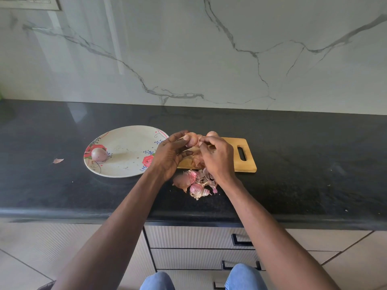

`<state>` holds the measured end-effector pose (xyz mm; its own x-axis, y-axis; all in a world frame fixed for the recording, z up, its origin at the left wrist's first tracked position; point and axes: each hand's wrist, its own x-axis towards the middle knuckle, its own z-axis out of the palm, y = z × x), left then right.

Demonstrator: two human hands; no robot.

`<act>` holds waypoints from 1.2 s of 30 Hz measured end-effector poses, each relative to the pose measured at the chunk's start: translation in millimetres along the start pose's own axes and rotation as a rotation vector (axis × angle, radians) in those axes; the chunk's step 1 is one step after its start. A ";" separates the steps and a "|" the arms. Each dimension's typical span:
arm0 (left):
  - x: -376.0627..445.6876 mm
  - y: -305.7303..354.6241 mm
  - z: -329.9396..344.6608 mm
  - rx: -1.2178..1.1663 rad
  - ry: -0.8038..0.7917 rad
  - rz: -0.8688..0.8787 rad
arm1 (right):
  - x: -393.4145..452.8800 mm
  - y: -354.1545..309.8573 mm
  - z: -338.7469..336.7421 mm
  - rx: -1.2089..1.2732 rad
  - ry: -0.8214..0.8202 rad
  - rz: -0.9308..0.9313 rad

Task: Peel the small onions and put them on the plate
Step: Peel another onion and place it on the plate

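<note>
My left hand (pixel 170 154) grips a small onion (pixel 192 139) in its brown skin, held above the wooden cutting board (pixel 238 155). My right hand (pixel 217 158) pinches a strip of that onion's skin at its right side. Another unpeeled onion (pixel 212 133) shows just behind my right hand on the board. One peeled, purplish onion (pixel 98 154) lies on the left part of the floral plate (pixel 125 143), which sits left of the board.
A heap of pink and brown onion peels (pixel 194 184) lies on the black counter (pixel 314 164) just in front of the board. A single scrap of peel (pixel 58 160) lies left of the plate. Drawers are below the counter edge.
</note>
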<state>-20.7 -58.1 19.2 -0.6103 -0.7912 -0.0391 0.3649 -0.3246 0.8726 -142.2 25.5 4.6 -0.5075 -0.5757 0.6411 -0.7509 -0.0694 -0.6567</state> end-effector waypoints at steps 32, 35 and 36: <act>-1.0 -0.9 2.3 -0.032 -0.050 -0.039 | 3.9 -3.1 -4.4 0.192 0.046 0.222; -0.6 -0.5 2.9 -0.057 -0.044 -0.072 | 5.0 -3.5 -4.3 0.203 0.032 0.235; -0.6 -0.2 3.1 -0.061 -0.041 -0.080 | 5.2 -3.1 -4.0 0.204 0.033 0.232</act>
<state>-22.6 -56.0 20.5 -0.6669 -0.7401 -0.0860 0.3556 -0.4176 0.8362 -144.2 25.9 11.5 -0.6715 -0.5690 0.4746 -0.5146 -0.1028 -0.8513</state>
